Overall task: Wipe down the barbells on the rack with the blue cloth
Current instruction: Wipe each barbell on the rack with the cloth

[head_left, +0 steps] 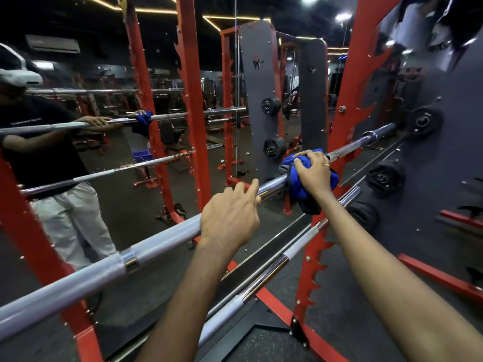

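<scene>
Cloth (pixel 300 176) under right hand (pixel 312 169) on barbell (pixel 162 242).

A long steel barbell (pixel 162 240) is lying across the red rack (pixel 311 273), slanting up toward the right, its knurled grey shaft broken by shiny chrome rings. The blue cloth (pixel 295 163) is sitting bunched around this bar's right part, dark folds hanging below, while a second barbell (pixel 264 278) is resting lower, just beneath
</scene>
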Motion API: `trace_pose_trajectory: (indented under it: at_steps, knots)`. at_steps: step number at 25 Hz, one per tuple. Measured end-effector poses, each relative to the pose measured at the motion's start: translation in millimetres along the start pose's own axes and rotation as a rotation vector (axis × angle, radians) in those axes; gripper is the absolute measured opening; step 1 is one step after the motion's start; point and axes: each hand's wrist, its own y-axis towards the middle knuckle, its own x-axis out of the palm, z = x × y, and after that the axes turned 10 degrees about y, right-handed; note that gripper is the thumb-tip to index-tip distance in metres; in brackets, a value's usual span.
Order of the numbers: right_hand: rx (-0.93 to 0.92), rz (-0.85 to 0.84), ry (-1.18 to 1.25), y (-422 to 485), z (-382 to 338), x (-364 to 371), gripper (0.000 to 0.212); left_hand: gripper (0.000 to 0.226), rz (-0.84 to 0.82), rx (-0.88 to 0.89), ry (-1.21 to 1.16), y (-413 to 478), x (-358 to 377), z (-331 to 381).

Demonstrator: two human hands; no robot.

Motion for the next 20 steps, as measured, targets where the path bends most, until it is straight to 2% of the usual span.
trace_pose_trajectory:
  at_steps: [2,6,9,14,17,18,20]
  knots:
    - [0.020,-0.034,-0.064,-9,-3,5,0.044,0.050,-0.012,0.001,-0.003,0,-1,1]
    - [-0.184,0.041,0.023,-51,-3,24,0.035,0.049,-0.019,-0.023,0.005,3,0,3]
    - [-0.170,0.068,0.043,-30,7,15,0.028,0.050,-0.024,-0.034,0.022,2,0,5]
    - [-0.206,0.087,-0.004,10,36,4,0.037,0.049,0.001,-0.113,0.106,0,1,12]
    - [-0.144,0.084,-0.026,15,32,5,0.042,0.050,-0.021,-0.169,0.136,4,2,16]
    - [-0.176,0.088,-0.022,6,32,8,0.041,0.050,-0.018,-0.189,0.152,5,3,17]
    - [-0.356,0.058,0.042,-13,43,10,0.039,0.050,-0.008,-0.234,0.197,6,4,22]
